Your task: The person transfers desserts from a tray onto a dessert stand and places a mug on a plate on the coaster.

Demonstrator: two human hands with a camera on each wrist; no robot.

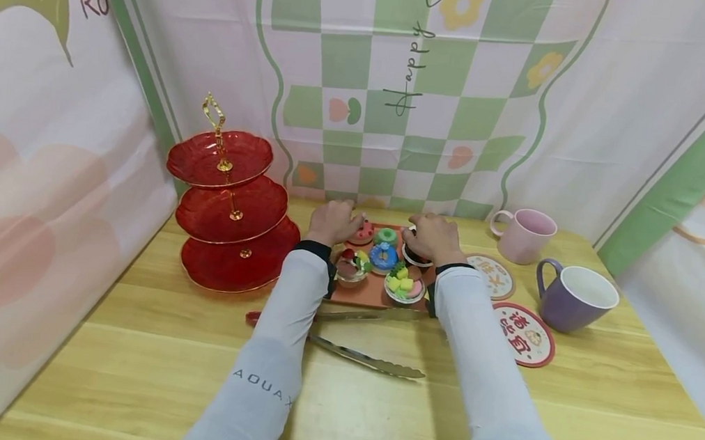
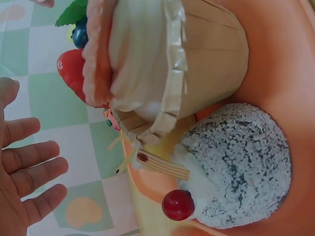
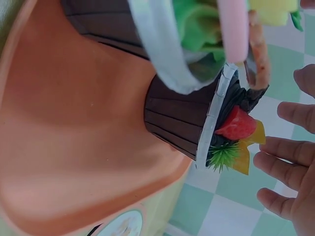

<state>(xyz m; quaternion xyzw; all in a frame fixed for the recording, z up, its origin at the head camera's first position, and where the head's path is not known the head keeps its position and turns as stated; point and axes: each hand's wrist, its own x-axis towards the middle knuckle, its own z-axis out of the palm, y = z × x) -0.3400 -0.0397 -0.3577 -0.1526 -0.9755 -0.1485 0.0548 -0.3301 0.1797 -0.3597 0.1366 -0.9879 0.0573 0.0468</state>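
Head view: left grip [image 1: 330, 223] near tray [image 1: 360, 296]; right grip [image 1: 437, 238] too.

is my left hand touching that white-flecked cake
Apart: the left wrist view shows patterned cloth between your left hand and the white-flecked cake.

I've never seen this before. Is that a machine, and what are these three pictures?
There's no robot here: these are a person's left hand and right hand, both bare. The wide picture comes from a camera worn on the head; the two close ones come from cameras on the wrists. On the table lies a tray of dessert-like pieces. Both hands reach over it, fingers outstretched, neither visibly holding anything. Nearer the person lie tongs; a red three-tier stand is at left, a pink mug, purple mug and two coasters at right.
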